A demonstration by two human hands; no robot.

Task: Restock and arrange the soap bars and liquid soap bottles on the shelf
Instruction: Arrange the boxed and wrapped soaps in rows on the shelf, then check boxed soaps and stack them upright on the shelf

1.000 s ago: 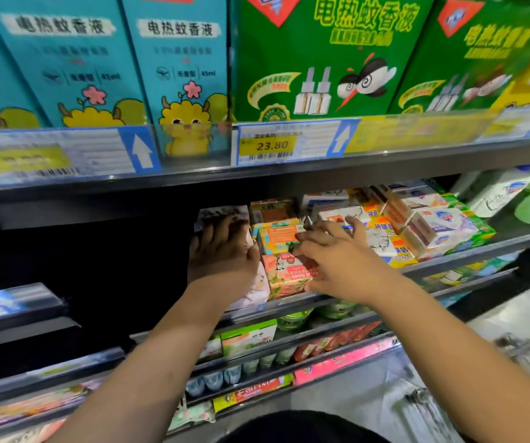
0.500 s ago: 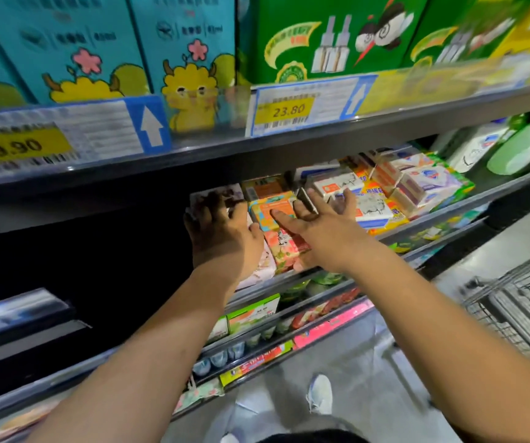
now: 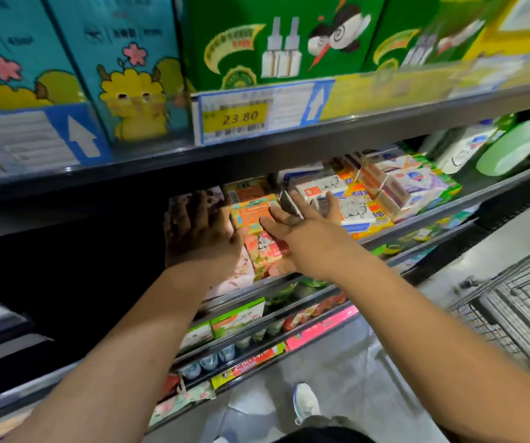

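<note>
Soap bars in boxes lie in rows on the middle shelf (image 3: 468, 199). My left hand (image 3: 200, 231) rests with spread fingers on a pale pink soap pack (image 3: 241, 276) at the left end of the row. My right hand (image 3: 302, 231) hovers with straight fingers over an orange soap box (image 3: 251, 212) and a pink soap box (image 3: 263, 251); whether it touches them is unclear. White soap boxes (image 3: 353, 215) and blue-and-white soap packs (image 3: 414, 183) lie to the right. A white liquid soap bottle (image 3: 468, 148) and a green bottle (image 3: 509, 148) stand at the far right.
The upper shelf carries teal boxes (image 3: 129, 59) and green boxes (image 3: 276, 39), with a 23.80 price tag (image 3: 239, 118) on its rail. The lower shelves (image 3: 257, 330) hold more goods. A wire shopping cart (image 3: 519, 311) stands at the right. My white shoe (image 3: 305, 402) is on the floor.
My right hand let go of the box it was pinching and straightened its fingers. My left hand stayed on the pink pack. The view tilted down a little.
</note>
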